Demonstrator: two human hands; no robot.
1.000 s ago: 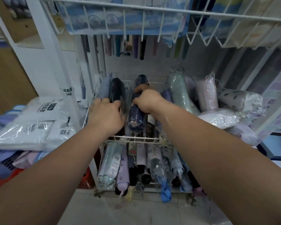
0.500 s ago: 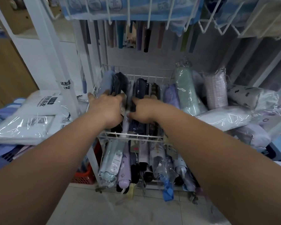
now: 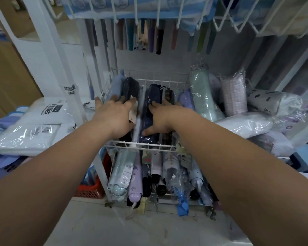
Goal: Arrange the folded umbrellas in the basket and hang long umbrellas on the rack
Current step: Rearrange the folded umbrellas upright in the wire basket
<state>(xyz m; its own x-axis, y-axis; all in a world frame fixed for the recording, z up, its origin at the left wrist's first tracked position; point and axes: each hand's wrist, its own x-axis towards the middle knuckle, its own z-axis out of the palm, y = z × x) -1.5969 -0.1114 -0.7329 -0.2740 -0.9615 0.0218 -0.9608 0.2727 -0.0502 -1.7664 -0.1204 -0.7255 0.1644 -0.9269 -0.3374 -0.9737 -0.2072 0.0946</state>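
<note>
A white wire basket holds several folded umbrellas lying side by side. My left hand lies flat on a black folded umbrella and a pale blue one at the basket's left. My right hand rests with straight fingers on a navy patterned umbrella. A thin pale umbrella lies between the two hands. Long umbrellas hang by their handles from the white rack above.
A lower wire basket holds more folded umbrellas. Bagged umbrellas pile up at the right. White packaged raincoats lie on a shelf at the left, above a red crate. Grey floor lies in front.
Both hands let go of the umbrellas they gripped and now lie flat on them, slid toward the basket's front. The camera tilted down a little.
</note>
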